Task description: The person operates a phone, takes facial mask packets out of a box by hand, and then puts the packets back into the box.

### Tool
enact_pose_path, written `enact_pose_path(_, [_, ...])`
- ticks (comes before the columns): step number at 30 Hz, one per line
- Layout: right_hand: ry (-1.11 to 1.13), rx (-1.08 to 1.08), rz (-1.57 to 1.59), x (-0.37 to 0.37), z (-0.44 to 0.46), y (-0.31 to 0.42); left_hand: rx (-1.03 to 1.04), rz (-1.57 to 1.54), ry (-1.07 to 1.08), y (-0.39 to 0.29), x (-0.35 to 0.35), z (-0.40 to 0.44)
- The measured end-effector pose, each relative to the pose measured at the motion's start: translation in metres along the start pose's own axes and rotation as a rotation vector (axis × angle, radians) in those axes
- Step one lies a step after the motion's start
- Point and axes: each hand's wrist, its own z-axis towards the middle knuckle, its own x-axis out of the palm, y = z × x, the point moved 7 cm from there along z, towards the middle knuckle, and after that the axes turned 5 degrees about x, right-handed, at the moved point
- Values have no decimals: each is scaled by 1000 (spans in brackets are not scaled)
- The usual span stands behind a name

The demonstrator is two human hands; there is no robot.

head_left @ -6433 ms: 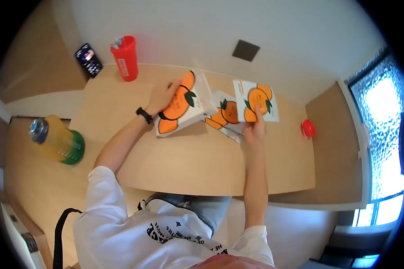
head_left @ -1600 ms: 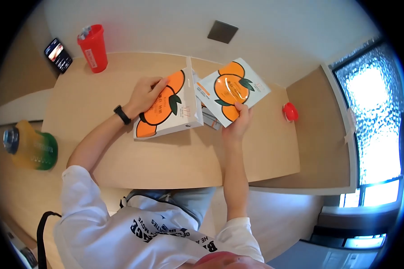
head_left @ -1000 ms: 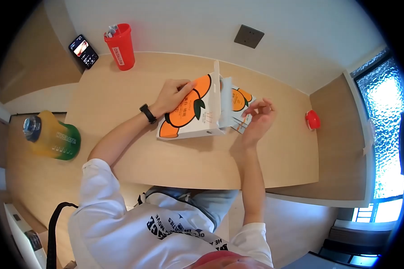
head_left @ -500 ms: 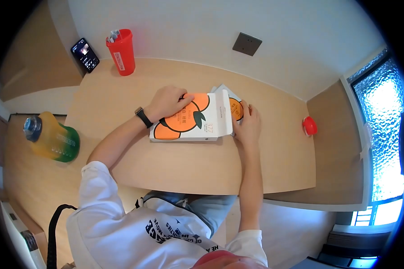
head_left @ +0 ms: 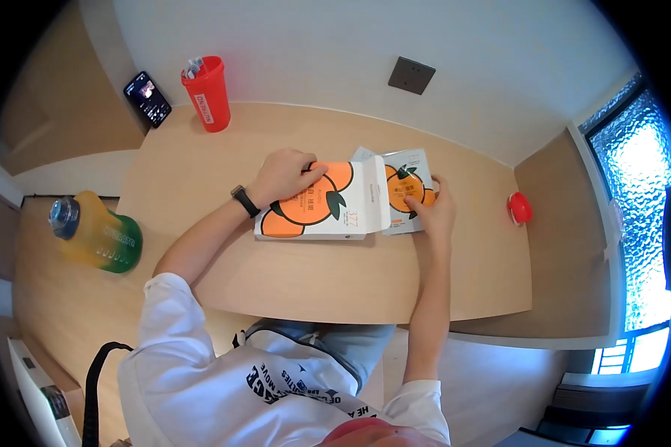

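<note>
A white cardboard box [head_left: 358, 216] printed with large oranges lies flat on the desk, its end flap raised at the right. My left hand [head_left: 283, 179] is closed around the box's far left part, thumb on top; a watch is on that wrist. At the flap end, my right hand [head_left: 438, 214] pinches the right edge of a flat silver sachet [head_left: 417, 165] with an orange printed on it. The sachet's left side is hidden by the flap. Another silver packet [head_left: 361, 154] shows partly behind the box.
A red cup [head_left: 210, 97] holding small packets stands at the back left, beside a propped phone [head_left: 147, 99]. A yellow-green jug [head_left: 101, 232] is at the left. A red round object [head_left: 520, 209] sits by the right side panel [head_left: 563, 216].
My right hand has drawn the orange-printed sachet rightward, and far more of it shows beyond the flap. My left hand stays on the box. The whole view has shifted slightly.
</note>
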Motion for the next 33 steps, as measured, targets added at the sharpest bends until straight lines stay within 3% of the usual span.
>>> enact_pose_path(3, [205, 171, 318, 15, 13, -25, -24, -55, -1, 6, -1, 0])
enact_pose_path(9, [15, 325, 1158, 0, -6, 2, -72, -87, -58, 9, -2, -2])
enact_pose_path(14, [199, 274, 1179, 26, -1, -6, -134, -225, -283, 21, -12, -6])
enact_pose_path(21, [204, 40, 1020, 46, -21, 33, -147, -157, -140, 20, -13, -6])
enact_pose_path(24, [-30, 166, 1161, 52, -38, 36, -119, -170, -169, 16, -13, -6])
enact_pose_path(27, [199, 333, 1290, 87, -54, 35, -83, -176, -203, 15, -13, -6])
enact_pose_path(30, [255, 139, 1241, 83, -58, 54, -90, -193, -216, 16, -13, -6])
enact_pose_path(33, [309, -17, 880, 80, -57, 46, -126, -243, -224, 16, -17, -9])
